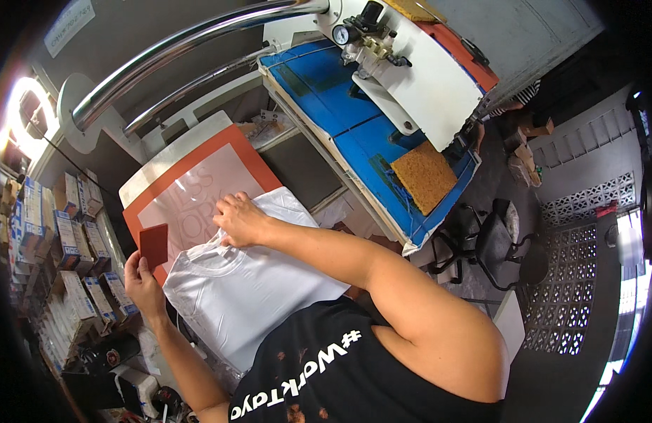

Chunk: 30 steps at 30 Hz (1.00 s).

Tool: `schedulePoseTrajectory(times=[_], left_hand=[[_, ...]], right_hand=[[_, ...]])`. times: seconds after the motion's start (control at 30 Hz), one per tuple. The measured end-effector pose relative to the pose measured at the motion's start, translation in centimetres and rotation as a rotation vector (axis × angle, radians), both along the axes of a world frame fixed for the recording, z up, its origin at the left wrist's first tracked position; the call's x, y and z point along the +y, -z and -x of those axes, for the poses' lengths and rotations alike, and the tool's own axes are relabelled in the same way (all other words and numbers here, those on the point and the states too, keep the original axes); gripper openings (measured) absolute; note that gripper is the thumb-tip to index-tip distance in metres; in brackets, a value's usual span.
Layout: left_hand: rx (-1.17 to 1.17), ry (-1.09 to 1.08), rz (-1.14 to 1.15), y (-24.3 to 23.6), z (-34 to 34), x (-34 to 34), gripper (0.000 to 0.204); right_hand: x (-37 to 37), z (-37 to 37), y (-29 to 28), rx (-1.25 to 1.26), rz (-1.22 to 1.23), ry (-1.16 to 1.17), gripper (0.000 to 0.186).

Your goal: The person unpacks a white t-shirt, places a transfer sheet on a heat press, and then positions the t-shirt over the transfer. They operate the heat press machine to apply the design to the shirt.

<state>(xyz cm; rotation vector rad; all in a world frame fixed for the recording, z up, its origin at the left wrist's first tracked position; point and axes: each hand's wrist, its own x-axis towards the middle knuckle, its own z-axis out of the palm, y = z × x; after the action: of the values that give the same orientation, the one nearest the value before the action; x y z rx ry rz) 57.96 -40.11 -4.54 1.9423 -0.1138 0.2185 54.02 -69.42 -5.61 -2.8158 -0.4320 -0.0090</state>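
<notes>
A white T-shirt lies on an orange-edged press platen, partly under a clear printed film sheet. My right hand presses down on the shirt near its collar, fingers bent over the fabric and the film's edge. My left hand is raised at the platen's left side and holds a small dark red square pad between thumb and fingers.
A heat press with a blue bed, white upper housing and a brown cork pad stands behind. Chrome bars arch overhead. Shelves of small boxes line the left. A black office chair is at the right.
</notes>
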Motion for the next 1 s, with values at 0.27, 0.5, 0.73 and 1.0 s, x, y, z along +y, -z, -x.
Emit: schedulePoseTrajectory(times=[0.27,0.5,0.73,1.0], left_hand=[[-0.165,0.193,-0.025,-1.7,-4.0,-6.8,0.02],[0.423,0.611,-0.3,-0.7,-4.7,-8.4,0.018],[-0.393,0.554,-0.549,0.8,-1.8,-7.0,0.021],[0.18,0.479,-0.359,1.1,-1.0,-7.3,0.014]], right_hand=[[0.1,-0.3,0.4,0.141,-0.16,-0.127,0.015],[-0.2,-0.1,-0.5,-0.004,-0.321,-0.084,0.015],[-0.6,0.2,2.2,-0.272,-0.319,-0.053,0.009],[-0.6,-0.1,3.1,-0.172,-0.427,0.018,0.009]])
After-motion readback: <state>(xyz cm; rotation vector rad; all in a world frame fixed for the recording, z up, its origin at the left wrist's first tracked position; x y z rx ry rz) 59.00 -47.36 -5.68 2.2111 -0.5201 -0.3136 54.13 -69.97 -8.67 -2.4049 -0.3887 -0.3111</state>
